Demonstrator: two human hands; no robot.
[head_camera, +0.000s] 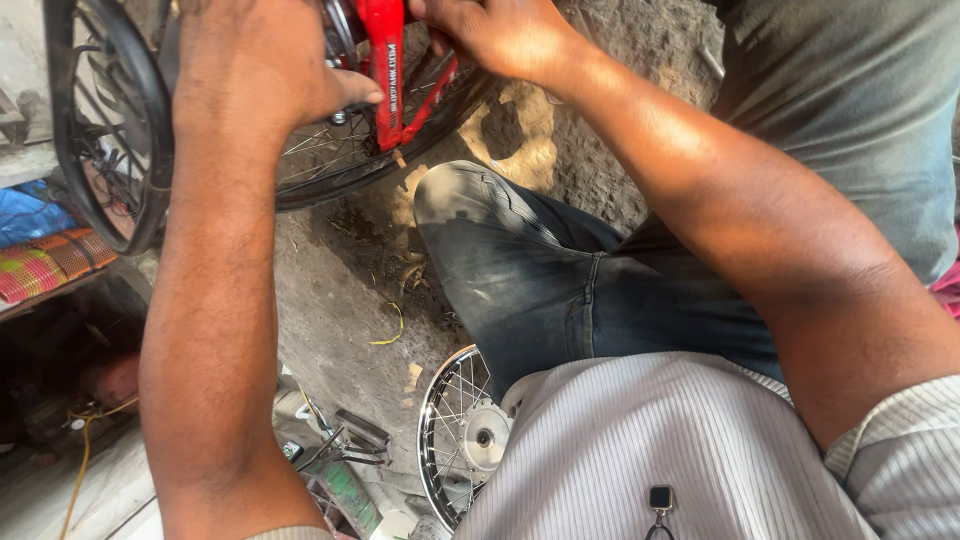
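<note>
Both arms stretched forward: left hand (265, 75) wrapped around the red fork (385, 70), thumb pressed on it, right hand (495, 35) pinching its far side. Black-tyred wheel (110, 120) sits far left, chrome spoked wheel (460, 435) near.

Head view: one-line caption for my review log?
Both hands, left hand and right hand, grip a red bicycle frame over a spoked wheel.
</note>
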